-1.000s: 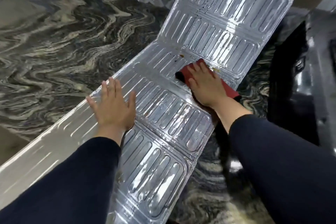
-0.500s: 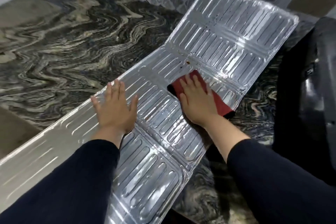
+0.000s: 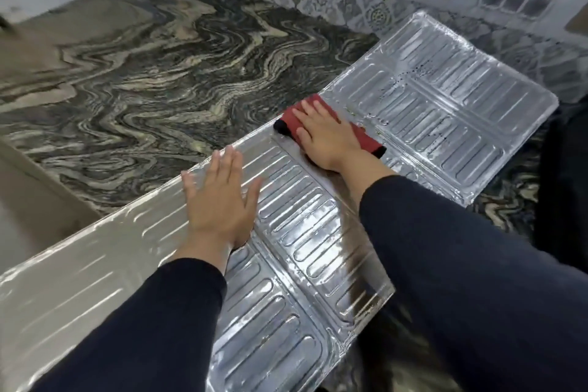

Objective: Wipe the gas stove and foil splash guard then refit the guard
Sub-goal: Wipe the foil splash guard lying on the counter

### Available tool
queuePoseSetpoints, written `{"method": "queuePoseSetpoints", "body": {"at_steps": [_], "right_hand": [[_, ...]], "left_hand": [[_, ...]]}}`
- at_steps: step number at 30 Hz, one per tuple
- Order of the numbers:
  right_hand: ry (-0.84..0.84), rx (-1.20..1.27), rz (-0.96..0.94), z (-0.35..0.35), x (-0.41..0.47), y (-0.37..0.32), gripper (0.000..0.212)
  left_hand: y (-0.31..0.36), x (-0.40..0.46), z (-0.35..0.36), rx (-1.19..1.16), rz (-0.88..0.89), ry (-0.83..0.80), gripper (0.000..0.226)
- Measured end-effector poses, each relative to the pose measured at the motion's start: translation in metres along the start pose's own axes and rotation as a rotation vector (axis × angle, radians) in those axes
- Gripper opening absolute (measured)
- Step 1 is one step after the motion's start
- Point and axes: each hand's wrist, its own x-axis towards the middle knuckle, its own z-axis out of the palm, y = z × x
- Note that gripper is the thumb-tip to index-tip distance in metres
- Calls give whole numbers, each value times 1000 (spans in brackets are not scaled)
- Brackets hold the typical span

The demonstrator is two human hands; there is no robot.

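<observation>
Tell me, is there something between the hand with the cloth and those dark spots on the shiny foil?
Nothing visible is. The right hand presses the red cloth flat on the foil splash guard, and the dark specks lie just beyond it on bare foil. The left hand rests flat on a nearer panel.

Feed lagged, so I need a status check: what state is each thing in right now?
foil splash guard: off the stove, lying unfolded on the countertop, dark specks on far panel.
red cloth: pressed flat on the guard under the right hand.
right hand: flat on the cloth.
left hand: open, fingers spread, pressing the guard down.
</observation>
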Motion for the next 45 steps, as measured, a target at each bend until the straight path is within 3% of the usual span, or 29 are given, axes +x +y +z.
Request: {"method": "queuePoseSetpoints", "body": {"at_steps": [6, 12, 17, 20, 22, 24, 29, 38, 45], "right_hand": [[62, -26, 274, -6, -16, 34, 54], [34, 4, 194, 3, -66, -8, 55], [-68, 50, 95, 10, -83, -32, 55], [-105, 17, 11, -2, -80, -11, 55], [-84, -7, -17, -4, -81, 2, 54], [-40, -2, -31, 0, -86, 6, 54], [1, -31, -84, 2, -70, 27, 59], [2, -5, 130, -22, 32, 91, 54], [26, -50, 289, -28, 1, 111, 55]], "left_hand": [[3, 1, -1, 19, -4, 0, 71], [-3, 4, -15, 11, 8, -54, 71], [8, 27, -38, -1, -99, 98, 45], [47, 46, -32, -197, 72, 57, 42], [70, 58, -25, -271, 179, -6, 45], [81, 68, -16, -303, 179, -33, 52], [79, 72, 4, -164, 210, 35, 72], [80, 73, 8, -18, 194, -14, 74], [83, 76, 11, -7, 173, 13, 72]]}}
